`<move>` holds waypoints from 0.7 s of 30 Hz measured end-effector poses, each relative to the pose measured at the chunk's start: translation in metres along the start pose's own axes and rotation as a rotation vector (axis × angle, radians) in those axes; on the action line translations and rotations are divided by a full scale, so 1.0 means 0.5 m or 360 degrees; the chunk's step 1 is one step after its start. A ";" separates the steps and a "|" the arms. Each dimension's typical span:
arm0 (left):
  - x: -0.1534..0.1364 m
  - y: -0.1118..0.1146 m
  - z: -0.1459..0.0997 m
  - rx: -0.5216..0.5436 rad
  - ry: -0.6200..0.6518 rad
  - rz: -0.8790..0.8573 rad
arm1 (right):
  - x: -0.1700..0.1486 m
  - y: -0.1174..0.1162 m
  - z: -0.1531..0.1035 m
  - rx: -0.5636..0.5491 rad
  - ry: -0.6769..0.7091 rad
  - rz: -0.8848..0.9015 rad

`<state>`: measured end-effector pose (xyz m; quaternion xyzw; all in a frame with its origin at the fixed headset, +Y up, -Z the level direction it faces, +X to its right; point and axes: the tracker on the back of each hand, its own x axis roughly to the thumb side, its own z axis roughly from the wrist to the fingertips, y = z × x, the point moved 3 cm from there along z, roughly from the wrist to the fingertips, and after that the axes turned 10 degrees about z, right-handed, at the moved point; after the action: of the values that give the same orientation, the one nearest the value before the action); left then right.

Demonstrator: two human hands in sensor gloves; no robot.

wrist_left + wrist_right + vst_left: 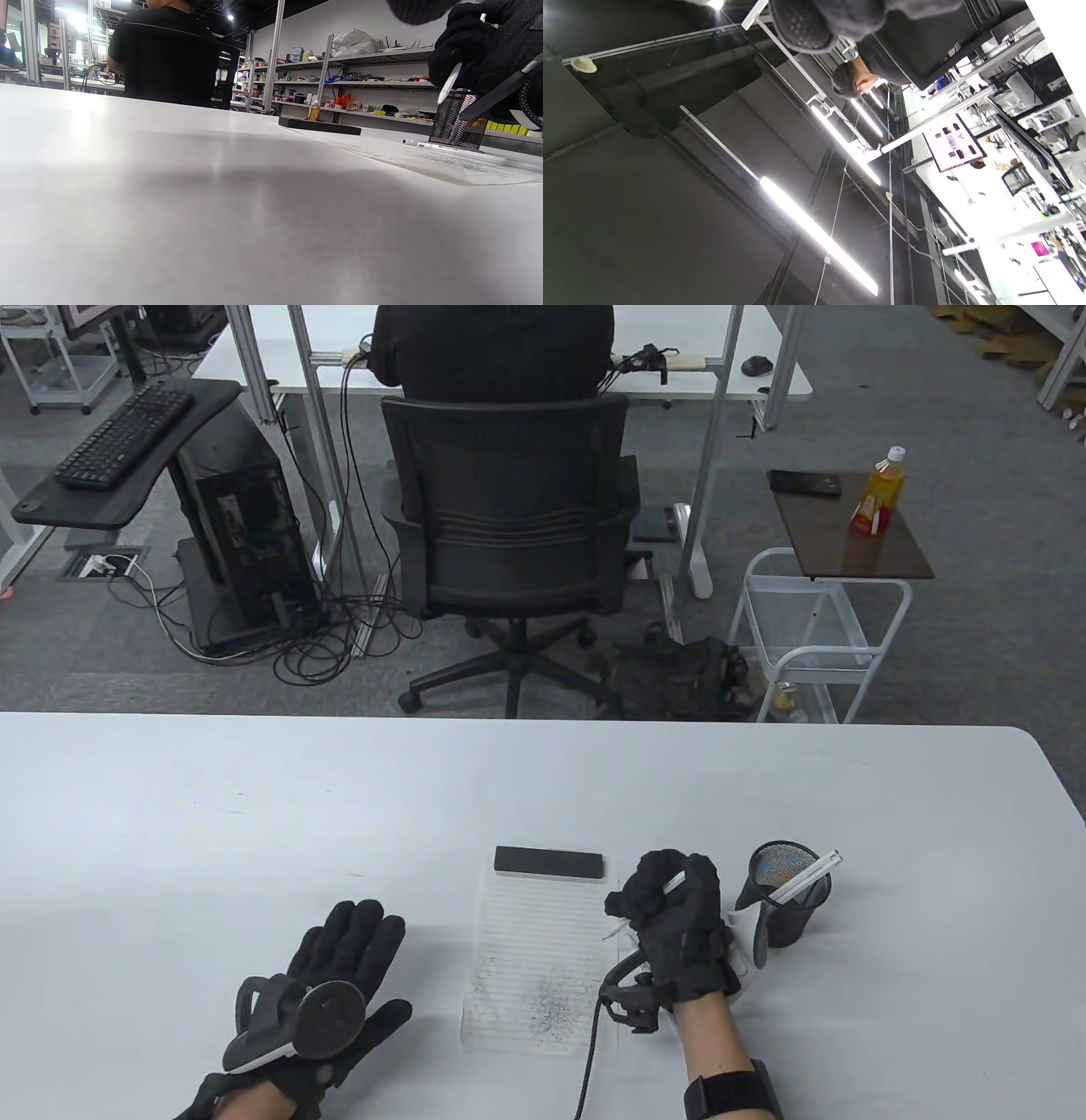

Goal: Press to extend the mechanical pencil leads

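While my right hand (674,912) grips a white mechanical pencil (649,906), tip slanting down toward the lined paper (530,959) just beside the grip, I judge the pressing step is in hand. Next, a thumb must reach the cap above my fingers. My left hand (339,976) rests flat, holding nothing, well apart.

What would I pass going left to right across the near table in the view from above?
Left hand lying flat on the table → lined paper with a black bar at its far end → right hand holding a white mechanical pencil → black mesh pen cup with more pencils in it.
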<state>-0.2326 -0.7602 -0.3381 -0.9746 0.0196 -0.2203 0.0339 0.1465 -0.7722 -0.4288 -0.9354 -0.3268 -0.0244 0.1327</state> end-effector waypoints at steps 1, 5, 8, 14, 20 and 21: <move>0.000 0.000 0.000 0.0001 0.0000 -0.0001 | 0.000 0.000 0.000 0.0003 -0.0001 -0.0003; 0.001 0.000 -0.001 -0.0004 0.0000 0.0004 | -0.001 0.004 0.000 -0.0005 -0.0003 -0.0049; 0.000 0.000 0.000 -0.0002 -0.0002 -0.0003 | -0.004 0.004 0.000 0.0024 -0.0005 -0.0019; 0.000 0.000 0.000 -0.0004 -0.0002 -0.0004 | -0.006 0.007 -0.001 0.0006 -0.0007 -0.0067; 0.000 0.000 -0.001 -0.0001 -0.0003 -0.0003 | -0.017 0.008 -0.001 0.0015 -0.0016 -0.0051; 0.000 0.001 -0.001 -0.0005 -0.0002 -0.0002 | -0.022 0.006 -0.001 0.0042 -0.0035 -0.0044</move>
<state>-0.2328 -0.7605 -0.3379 -0.9749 0.0193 -0.2196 0.0321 0.1399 -0.7814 -0.4303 -0.9292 -0.3415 -0.0117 0.1411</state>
